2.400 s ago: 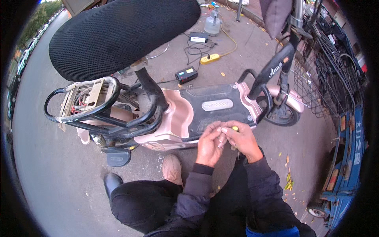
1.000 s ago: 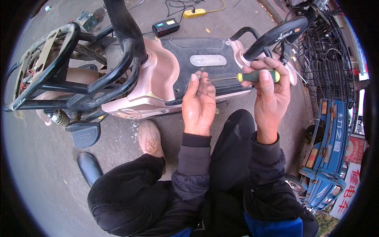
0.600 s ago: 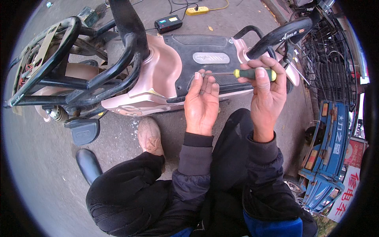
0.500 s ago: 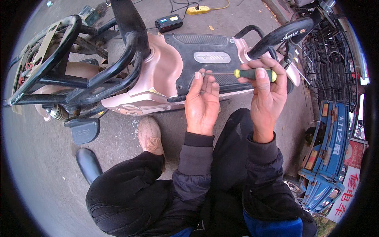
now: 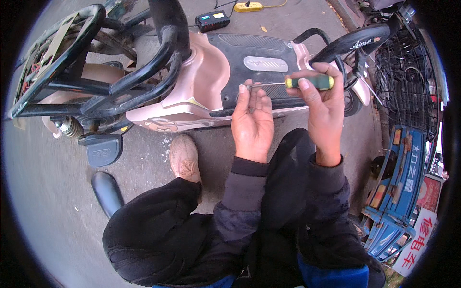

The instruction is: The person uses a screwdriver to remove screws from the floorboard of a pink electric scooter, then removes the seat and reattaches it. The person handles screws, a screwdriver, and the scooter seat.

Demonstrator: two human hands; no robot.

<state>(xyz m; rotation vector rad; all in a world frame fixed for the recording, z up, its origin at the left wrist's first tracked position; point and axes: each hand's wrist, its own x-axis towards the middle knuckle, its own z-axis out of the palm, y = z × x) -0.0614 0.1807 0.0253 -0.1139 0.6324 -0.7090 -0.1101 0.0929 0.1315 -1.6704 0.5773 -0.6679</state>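
Note:
My right hand [image 5: 322, 108] grips a screwdriver [image 5: 307, 82] by its green and yellow handle, the metal shaft pointing left. My left hand [image 5: 252, 122] is held palm up with the fingers loosely curled, a small dark screw lying in it, and its fingertips touch the shaft's tip. Both hands hover above the black footboard [image 5: 259, 60] of a pink electric scooter [image 5: 201, 91] lying across the view. I am crouched, dark trousers and sleeves filling the lower part.
The scooter's black rear rack [image 5: 57, 62] and frame bars reach left. A black charger box [image 5: 212, 20] and a yellow power strip [image 5: 247, 6] lie on the pavement behind. A wire basket [image 5: 408, 67] and a blue vehicle [image 5: 398, 182] stand to the right.
Earlier both hands were together at the footboard's edge. They have since lifted apart, the right hand holding the screwdriver level and the left hand turned palm up at its tip.

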